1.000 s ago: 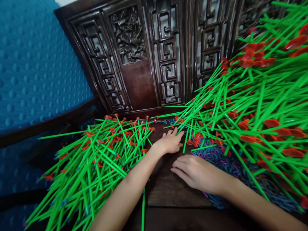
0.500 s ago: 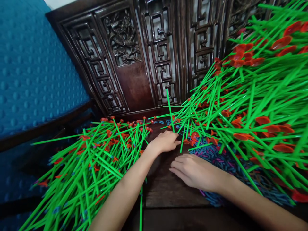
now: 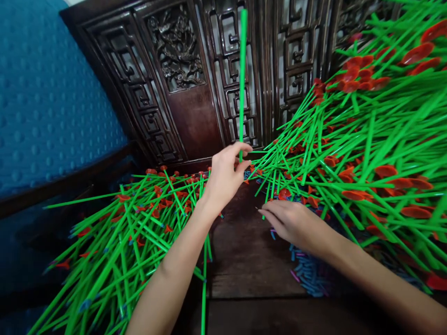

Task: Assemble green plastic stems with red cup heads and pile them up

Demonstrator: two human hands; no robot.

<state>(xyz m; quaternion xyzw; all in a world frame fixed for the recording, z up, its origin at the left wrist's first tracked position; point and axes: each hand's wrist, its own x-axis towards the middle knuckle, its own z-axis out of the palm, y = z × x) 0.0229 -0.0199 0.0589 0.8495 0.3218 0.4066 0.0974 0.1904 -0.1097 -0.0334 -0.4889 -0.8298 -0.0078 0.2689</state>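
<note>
My left hand (image 3: 223, 179) pinches the lower part of a green plastic stick (image 3: 242, 83), which stands nearly upright in front of the carved wood. My right hand (image 3: 293, 223) is lower and to the right, its thumb and fingers pressed together. A tiny dark tip shows at those fingertips, too small to name. Below and beside the right hand lie many small blue and purple pieces (image 3: 310, 274). To the right spreads a big heap of green sticks (image 3: 394, 125) with red cup-shaped ends. Another pile of green sticks (image 3: 122, 251), with red cups and bluish tips, lies left of my left arm.
Both piles rest on a dark wooden surface (image 3: 244, 265). Behind it rises a carved lattice wooden panel (image 3: 195, 121). At the left stands a blue dimpled wall or cover (image 3: 52, 83), with a dark wooden rail (image 3: 70, 179) in front of it.
My left hand has risen and moved slightly left, lifting the green stick upright. My right hand has moved up a little, away from the small pieces, with its fingertips drawn together.
</note>
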